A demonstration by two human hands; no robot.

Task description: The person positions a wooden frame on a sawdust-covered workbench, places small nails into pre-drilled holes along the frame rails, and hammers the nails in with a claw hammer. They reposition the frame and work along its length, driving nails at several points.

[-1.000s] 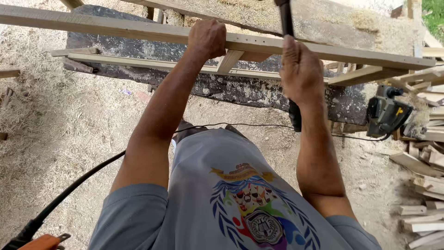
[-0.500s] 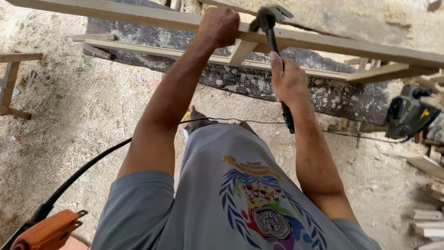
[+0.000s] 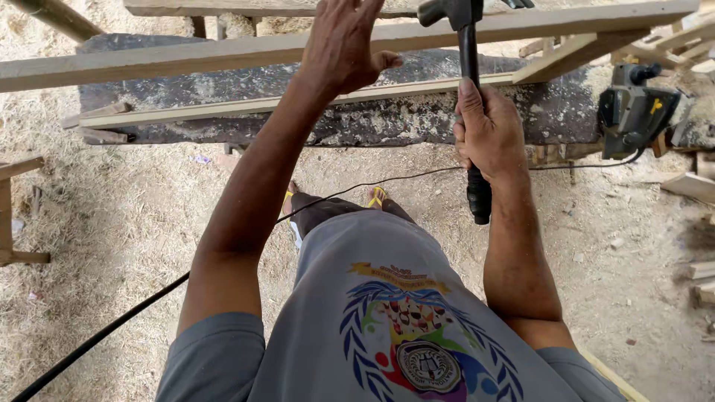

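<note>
Sawdust-strewn ground lies below; right hand (image 3: 488, 134) clenches a black hammer (image 3: 468, 89) at upper right, left hand (image 3: 344, 45) rests spread-fingered on the wooden frame (image 3: 186, 59).

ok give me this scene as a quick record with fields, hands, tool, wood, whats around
left hand: pressed on the long wooden rail, fingers spread over its top
right hand: closed around the black handle of a hammer
hammer head: raised at the rail, near the top edge of the view
support: dark worn bench under the wooden frame
nearby: power tool on the bench's right end, black cable across the sawdust ground
offcuts: wood scraps at the right
</note>
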